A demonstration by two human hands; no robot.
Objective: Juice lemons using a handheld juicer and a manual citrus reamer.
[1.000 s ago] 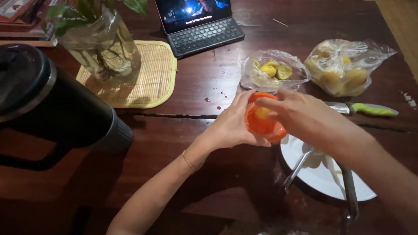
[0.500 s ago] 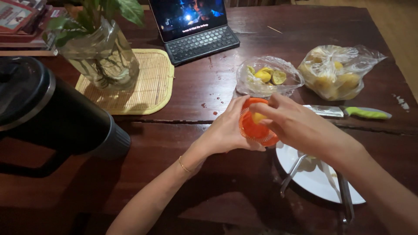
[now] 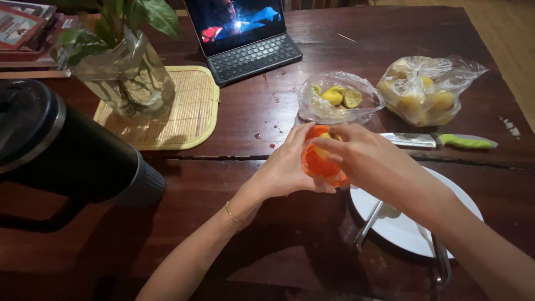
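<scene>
My left hand (image 3: pixel 287 167) grips an orange plastic citrus juicer (image 3: pixel 316 164) from its left side, holding it tilted above the dark wooden table (image 3: pixel 234 117). My right hand (image 3: pixel 368 159) reaches into the juicer from the right, its fingertips pinching a small yellow citrus piece (image 3: pixel 322 150) pressed against the juicer's inside. A gold bracelet circles my left wrist.
A white plate (image 3: pixel 409 223) with metal tongs (image 3: pixel 370 223) lies under my right forearm. Behind are a clear bag of cut citrus halves (image 3: pixel 337 99), a bag of whole yellow fruit (image 3: pixel 426 92), a green-handled knife (image 3: pixel 446 140), a tablet with keyboard (image 3: pixel 245 36), a glass vase (image 3: pixel 128 78) on a bamboo mat, and a black jug (image 3: pixel 61 147) at left.
Both hands and the juicer have stayed together, drifting slightly left in view as the camera shifted. My right fingers have pushed the citrus piece a little deeper into the juicer.
</scene>
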